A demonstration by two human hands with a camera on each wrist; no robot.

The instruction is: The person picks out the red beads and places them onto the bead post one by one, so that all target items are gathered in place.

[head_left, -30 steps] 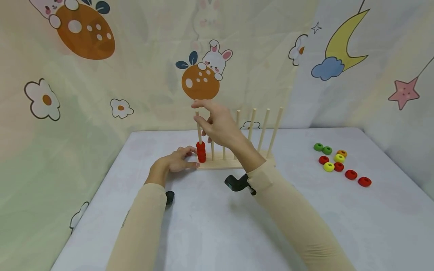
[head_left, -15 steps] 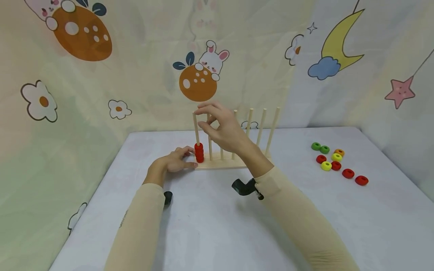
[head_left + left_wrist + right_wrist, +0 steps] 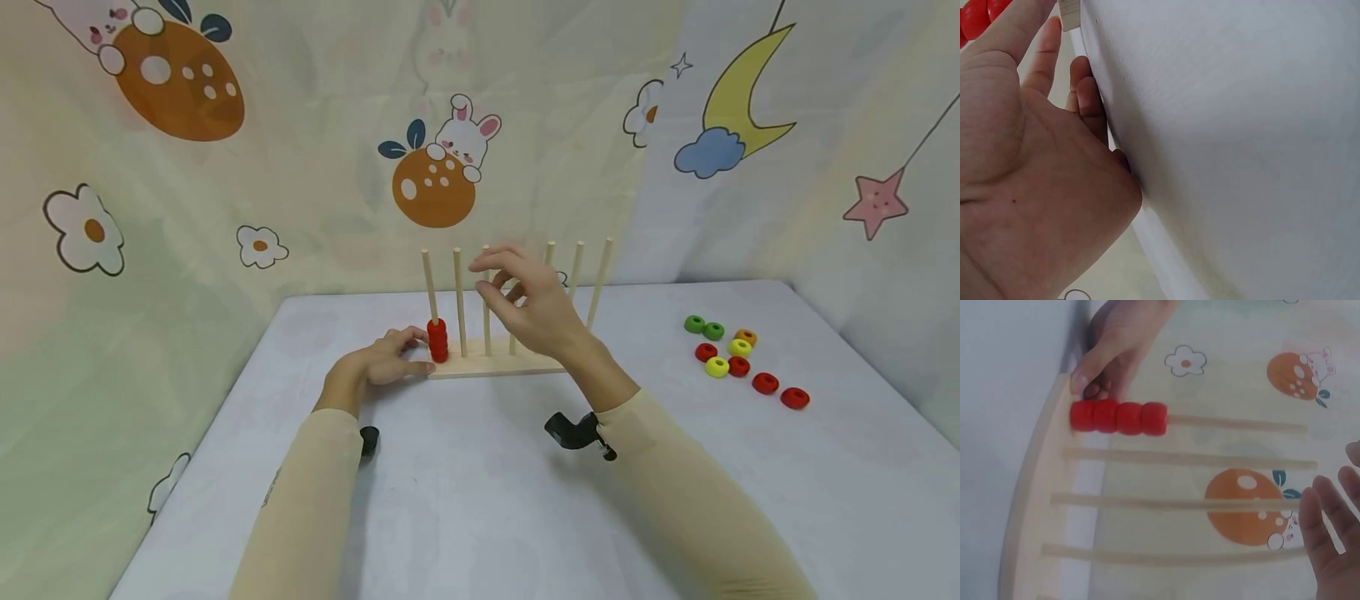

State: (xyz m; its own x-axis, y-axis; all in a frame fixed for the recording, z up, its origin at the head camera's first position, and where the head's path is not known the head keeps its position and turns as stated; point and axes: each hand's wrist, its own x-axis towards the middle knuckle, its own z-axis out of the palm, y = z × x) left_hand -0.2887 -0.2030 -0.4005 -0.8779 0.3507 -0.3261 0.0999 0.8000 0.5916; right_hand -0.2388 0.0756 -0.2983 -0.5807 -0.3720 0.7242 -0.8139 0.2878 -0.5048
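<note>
A second ago the right hand [image 3: 536, 304] was up at the tip of the leftmost peg [image 3: 429, 287]; now it has moved rightward and a little lower, in front of the middle of the wooden rack [image 3: 498, 364] — fingers loosely bent, thumb apart from them, holding nothing. Whether a fingertip touches one of the pegs there, I cannot tell. The left hand [image 3: 382, 360] has stayed where it was, gripping the rack's end with the thumb at the front corner and the fingers round behind.

The rack stands upright on the worktop [image 3: 465, 500], running from the left hand to past the right one, with seven pegs along it. Just beside the left hand's fingers, the leftmost peg carries four red beads [image 3: 438, 342], stacked down against the base.

Well to the right of the right hand, lying loose as before, are two green beads [image 3: 694, 324], an orange bead [image 3: 746, 337], two yellow beads [image 3: 717, 367] and four loose red beads [image 3: 765, 383] — two of these trailing nearer the person.
</note>
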